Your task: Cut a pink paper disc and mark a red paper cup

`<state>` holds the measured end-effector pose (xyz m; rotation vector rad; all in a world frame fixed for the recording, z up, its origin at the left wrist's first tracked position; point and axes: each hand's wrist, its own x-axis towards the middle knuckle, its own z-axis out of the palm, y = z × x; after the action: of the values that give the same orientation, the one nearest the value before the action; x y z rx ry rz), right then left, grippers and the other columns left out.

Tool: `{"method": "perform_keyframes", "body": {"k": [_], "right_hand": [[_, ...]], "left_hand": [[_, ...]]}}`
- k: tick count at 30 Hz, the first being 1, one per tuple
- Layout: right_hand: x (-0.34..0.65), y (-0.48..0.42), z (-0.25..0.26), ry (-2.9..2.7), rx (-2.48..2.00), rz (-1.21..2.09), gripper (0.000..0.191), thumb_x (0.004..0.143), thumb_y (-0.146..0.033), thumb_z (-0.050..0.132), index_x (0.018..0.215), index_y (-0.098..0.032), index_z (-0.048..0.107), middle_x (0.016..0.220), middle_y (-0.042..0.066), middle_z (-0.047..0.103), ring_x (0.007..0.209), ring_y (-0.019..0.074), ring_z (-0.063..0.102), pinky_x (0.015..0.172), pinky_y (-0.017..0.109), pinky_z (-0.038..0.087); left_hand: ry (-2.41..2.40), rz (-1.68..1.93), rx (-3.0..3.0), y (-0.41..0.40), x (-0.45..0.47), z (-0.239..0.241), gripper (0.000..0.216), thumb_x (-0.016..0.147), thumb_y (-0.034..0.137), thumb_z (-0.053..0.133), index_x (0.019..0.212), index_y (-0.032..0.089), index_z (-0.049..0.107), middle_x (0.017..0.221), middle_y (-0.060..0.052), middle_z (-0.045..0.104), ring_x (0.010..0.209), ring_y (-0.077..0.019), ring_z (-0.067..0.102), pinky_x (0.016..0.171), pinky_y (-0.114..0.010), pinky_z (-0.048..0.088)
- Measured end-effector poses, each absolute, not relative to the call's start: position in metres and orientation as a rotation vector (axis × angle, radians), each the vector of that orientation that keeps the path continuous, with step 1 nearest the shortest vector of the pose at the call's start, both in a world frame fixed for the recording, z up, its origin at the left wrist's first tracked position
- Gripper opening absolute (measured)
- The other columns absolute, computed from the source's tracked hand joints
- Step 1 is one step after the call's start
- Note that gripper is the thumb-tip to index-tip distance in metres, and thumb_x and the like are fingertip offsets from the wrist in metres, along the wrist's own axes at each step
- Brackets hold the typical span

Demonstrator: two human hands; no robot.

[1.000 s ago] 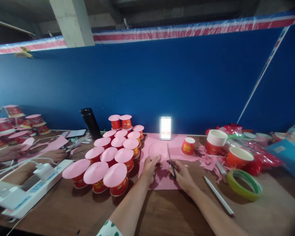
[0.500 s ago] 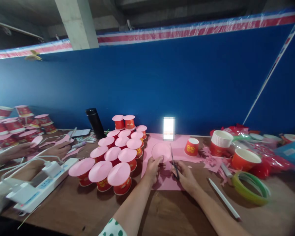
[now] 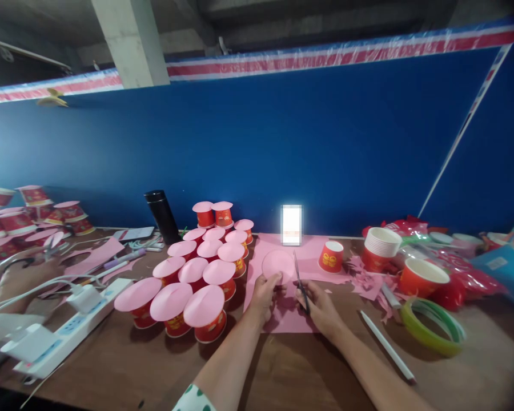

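Between the thumb and fingers of my left hand [image 3: 266,294] is a round pink paper disc [image 3: 278,265], pinched at its lower edge. My right hand [image 3: 319,305] is closed around the dark handles of a pair of scissors [image 3: 300,279]. Their blades point up and away from me, just right of the disc. Under both hands lies a larger pink paper sheet [image 3: 314,248]. Upside down on the sheet's right side stands a red paper cup [image 3: 331,257]. To the left, several red cups carry pink paper discs [image 3: 204,305] on top.
A power strip [image 3: 81,325] with plugs and a black flask [image 3: 160,217] stand left, near another person's hands [image 3: 29,279]. On the right are pink scraps [image 3: 366,282], stacked cups [image 3: 381,249], a roll of tape [image 3: 432,325] and a white pen [image 3: 388,345].
The view has shifted slightly, so most things appear a little further left. My hands keep nearly the same pose. The other person's hands at left have moved back leftward, with scissors now visible there.
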<state>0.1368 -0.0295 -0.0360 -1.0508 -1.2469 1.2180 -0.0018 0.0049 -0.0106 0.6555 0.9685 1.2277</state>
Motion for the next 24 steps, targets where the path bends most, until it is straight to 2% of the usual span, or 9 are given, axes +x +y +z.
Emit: {"method": "perform_keyframes", "body": {"k": [5, 24], "right_hand": [[0.1362, -0.0296, -0.0343, -1.232, -1.056, 1.23, 0.049, 0.07, -0.05, 0.07, 0.105, -0.018, 0.056, 0.065, -0.004, 0.053, 0.054, 0.0102, 0.048, 0.049, 0.023, 0.038], [0.1359, -0.0306, -0.0321, -1.227, -1.055, 1.239, 0.046, 0.069, -0.042, 0.072, 0.105, -0.019, 0.056, 0.066, -0.003, 0.055, 0.055, 0.0106, 0.049, 0.05, 0.023, 0.039]], "left_hand": [[0.965, 1.233, 0.671, 0.0055, -0.002, -0.012, 0.039, 0.057, 0.041, 0.078, 0.07, 0.016, 0.051, 0.054, -0.001, 0.06, 0.046, -0.0091, 0.055, 0.042, -0.017, 0.039], [0.957, 1.237, 0.668, 0.0055, -0.0018, -0.0124, 0.039, 0.055, 0.038, 0.081, 0.07, 0.015, 0.052, 0.055, 0.001, 0.06, 0.046, -0.0081, 0.055, 0.043, -0.017, 0.041]]}}
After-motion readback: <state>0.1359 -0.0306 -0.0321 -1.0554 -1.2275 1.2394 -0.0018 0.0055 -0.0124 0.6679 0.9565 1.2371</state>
